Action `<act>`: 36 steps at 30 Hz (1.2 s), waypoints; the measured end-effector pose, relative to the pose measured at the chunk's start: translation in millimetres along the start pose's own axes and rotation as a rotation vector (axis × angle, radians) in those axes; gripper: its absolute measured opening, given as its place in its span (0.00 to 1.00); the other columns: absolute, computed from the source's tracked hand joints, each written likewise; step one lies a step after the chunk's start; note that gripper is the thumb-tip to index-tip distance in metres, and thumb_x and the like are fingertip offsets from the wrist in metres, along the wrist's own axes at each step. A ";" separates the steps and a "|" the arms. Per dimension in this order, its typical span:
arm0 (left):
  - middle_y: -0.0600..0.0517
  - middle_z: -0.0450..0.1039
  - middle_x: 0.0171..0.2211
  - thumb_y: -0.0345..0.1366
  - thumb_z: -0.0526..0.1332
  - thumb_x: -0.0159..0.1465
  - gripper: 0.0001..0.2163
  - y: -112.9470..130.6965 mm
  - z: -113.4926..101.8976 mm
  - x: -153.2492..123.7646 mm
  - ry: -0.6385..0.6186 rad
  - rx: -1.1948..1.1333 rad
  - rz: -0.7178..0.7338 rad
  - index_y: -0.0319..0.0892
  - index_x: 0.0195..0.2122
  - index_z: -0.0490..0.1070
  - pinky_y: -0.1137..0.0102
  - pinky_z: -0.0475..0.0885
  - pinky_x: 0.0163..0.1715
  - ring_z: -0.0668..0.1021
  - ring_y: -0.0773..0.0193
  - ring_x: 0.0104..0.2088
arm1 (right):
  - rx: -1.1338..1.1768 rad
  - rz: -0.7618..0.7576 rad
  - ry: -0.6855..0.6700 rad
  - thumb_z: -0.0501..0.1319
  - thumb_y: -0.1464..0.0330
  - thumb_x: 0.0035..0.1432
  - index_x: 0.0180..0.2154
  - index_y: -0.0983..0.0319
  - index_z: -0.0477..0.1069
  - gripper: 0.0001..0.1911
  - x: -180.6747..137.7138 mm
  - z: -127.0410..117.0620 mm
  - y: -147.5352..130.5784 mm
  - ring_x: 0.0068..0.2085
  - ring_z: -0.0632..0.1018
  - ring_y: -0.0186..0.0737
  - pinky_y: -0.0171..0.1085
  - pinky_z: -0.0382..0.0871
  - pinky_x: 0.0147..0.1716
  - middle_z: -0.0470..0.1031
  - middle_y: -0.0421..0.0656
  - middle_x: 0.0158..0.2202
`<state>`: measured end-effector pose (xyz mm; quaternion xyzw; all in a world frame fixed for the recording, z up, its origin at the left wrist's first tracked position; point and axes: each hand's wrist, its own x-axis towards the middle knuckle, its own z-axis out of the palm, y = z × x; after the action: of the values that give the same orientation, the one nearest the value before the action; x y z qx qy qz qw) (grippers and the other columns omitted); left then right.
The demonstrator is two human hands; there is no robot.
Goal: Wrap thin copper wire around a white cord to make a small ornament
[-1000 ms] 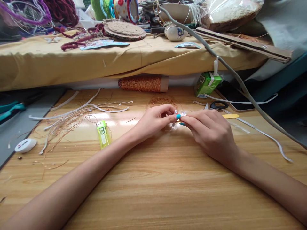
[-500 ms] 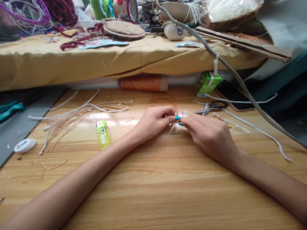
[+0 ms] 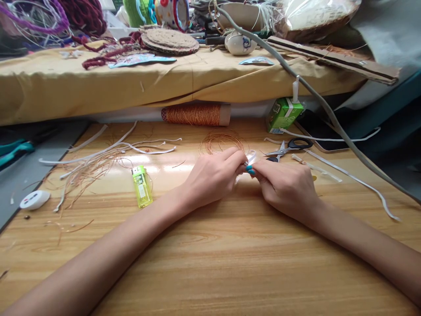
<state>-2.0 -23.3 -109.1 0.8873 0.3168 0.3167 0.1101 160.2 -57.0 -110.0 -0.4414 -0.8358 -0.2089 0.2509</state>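
Note:
My left hand (image 3: pixel 212 177) and my right hand (image 3: pixel 286 186) meet fingertip to fingertip over the wooden table (image 3: pixel 210 259). Both are closed in a pinch on a small white strip piece (image 3: pixel 250 156), most of which is hidden between the fingers. A loose coil of copper-coloured thread (image 3: pixel 221 141) lies just behind my left hand. Black-handled scissors (image 3: pixel 289 147) lie just behind my right hand.
A yellow-green lighter (image 3: pixel 141 186) lies left of my left hand. White strips and copper strands (image 3: pixel 108 153) spread at the left. A copper thread spool (image 3: pixel 195 114), a green drink carton (image 3: pixel 283 115), a cloth-covered shelf (image 3: pixel 98 87) and a grey cable (image 3: pixel 315 96) stand behind.
Both hands have drawn slightly nearer to me and closed tighter over the white piece, so less of it shows. My right hand moved left, uncovering the scissors.

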 end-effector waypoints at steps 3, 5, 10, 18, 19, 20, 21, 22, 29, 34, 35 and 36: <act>0.51 0.66 0.26 0.36 0.45 0.61 0.11 2.4 -1.5 -0.4 0.023 -0.009 0.012 0.39 0.29 0.63 0.76 0.60 0.23 0.67 0.71 0.25 | 0.056 -0.020 0.021 0.49 0.74 0.54 0.24 0.63 0.67 0.11 0.7 0.6 1.7 0.20 0.67 0.29 0.30 0.52 0.19 0.69 0.38 0.18; 0.51 0.66 0.26 0.36 0.46 0.61 0.09 2.3 -2.2 0.8 0.042 -0.039 -0.014 0.39 0.29 0.63 0.76 0.60 0.24 0.67 0.71 0.25 | 0.080 -0.013 0.030 0.49 0.72 0.55 0.28 0.63 0.68 0.10 1.1 1.0 2.5 0.23 0.68 0.29 0.30 0.54 0.21 0.71 0.39 0.22; 0.54 0.67 0.24 0.35 0.47 0.60 0.08 -0.5 -1.6 3.5 -0.058 -0.104 -0.128 0.40 0.32 0.62 0.76 0.60 0.24 0.67 0.71 0.23 | 0.061 0.025 -0.036 0.48 0.68 0.57 0.30 0.63 0.67 0.11 3.4 1.1 2.3 0.28 0.69 0.33 0.33 0.58 0.27 0.69 0.43 0.27; 0.52 0.69 0.31 0.34 0.45 0.61 0.08 -0.7 0.8 3.2 -0.096 -0.113 -0.091 0.41 0.35 0.61 0.75 0.63 0.29 0.70 0.69 0.29 | 0.144 0.056 -0.053 0.48 0.68 0.57 0.32 0.62 0.66 0.09 4.9 1.9 3.4 0.33 0.68 0.37 0.37 0.60 0.32 0.68 0.44 0.30; 0.51 0.69 0.32 0.35 0.45 0.61 0.09 -0.6 1.4 3.2 -0.088 -0.105 -0.090 0.41 0.36 0.61 0.75 0.63 0.29 0.70 0.69 0.30 | 0.144 0.060 -0.050 0.48 0.68 0.57 0.33 0.62 0.66 0.09 4.9 1.9 3.4 0.33 0.68 0.37 0.37 0.59 0.32 0.68 0.44 0.31; 0.51 0.69 0.32 0.35 0.45 0.61 0.09 -0.5 2.1 3.2 -0.078 -0.094 -0.092 0.41 0.36 0.61 0.74 0.63 0.30 0.70 0.69 0.31 | 0.144 0.066 -0.049 0.48 0.68 0.57 0.33 0.62 0.66 0.09 4.9 2.0 3.3 0.33 0.68 0.37 0.37 0.59 0.32 0.68 0.44 0.31; 0.51 0.68 0.33 0.36 0.45 0.61 0.09 -0.7 2.7 3.1 -0.067 -0.079 -0.096 0.41 0.37 0.61 0.74 0.63 0.30 0.70 0.68 0.32 | 0.143 0.074 -0.050 0.48 0.68 0.57 0.34 0.61 0.66 0.09 4.7 2.2 3.3 0.33 0.68 0.37 0.37 0.59 0.32 0.67 0.44 0.31; 0.51 0.68 0.33 0.36 0.45 0.61 0.09 -1.1 3.2 3.0 -0.053 -0.064 -0.102 0.40 0.37 0.61 0.74 0.63 0.30 0.70 0.68 0.32 | 0.141 0.085 -0.052 0.48 0.68 0.57 0.34 0.61 0.65 0.09 4.5 2.5 3.4 0.33 0.68 0.37 0.37 0.59 0.32 0.67 0.43 0.31; 0.51 0.67 0.33 0.33 0.46 0.61 0.08 -5.9 1.0 5.6 0.169 -0.070 -0.273 0.39 0.36 0.62 0.75 0.63 0.30 0.69 0.70 0.31 | 0.121 0.149 -0.029 0.47 0.68 0.57 0.33 0.62 0.64 0.09 3.5 4.4 4.7 0.33 0.67 0.37 0.37 0.59 0.32 0.66 0.44 0.30; 0.51 0.66 0.35 0.37 0.49 0.60 0.10 -0.9 -1.4 6.0 0.098 -0.119 -0.149 0.41 0.37 0.65 0.75 0.64 0.31 0.69 0.70 0.32 | 0.171 0.140 0.007 0.48 0.64 0.57 0.36 0.62 0.63 0.10 4.2 1.4 3.7 0.33 0.68 0.37 0.37 0.59 0.32 0.67 0.43 0.31; 0.51 0.67 0.36 0.37 0.48 0.60 0.10 -0.3 -1.3 5.6 0.079 -0.125 -0.127 0.41 0.37 0.66 0.75 0.65 0.32 0.70 0.70 0.32 | 0.187 0.130 0.007 0.49 0.63 0.56 0.37 0.62 0.62 0.11 3.9 1.0 3.5 0.32 0.68 0.36 0.36 0.59 0.32 0.67 0.43 0.31; 0.50 0.67 0.35 0.37 0.47 0.61 0.11 -0.1 -1.0 5.0 0.066 -0.130 -0.106 0.41 0.38 0.66 0.75 0.65 0.32 0.70 0.70 0.33 | 0.200 0.121 0.007 0.50 0.61 0.55 0.38 0.62 0.62 0.12 3.3 0.7 3.3 0.32 0.68 0.36 0.36 0.59 0.31 0.67 0.43 0.31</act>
<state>0.4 -20.1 -105.9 0.8493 0.3457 0.3594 0.1735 161.2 -52.8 -108.1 -0.4630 -0.8234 -0.1108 0.3089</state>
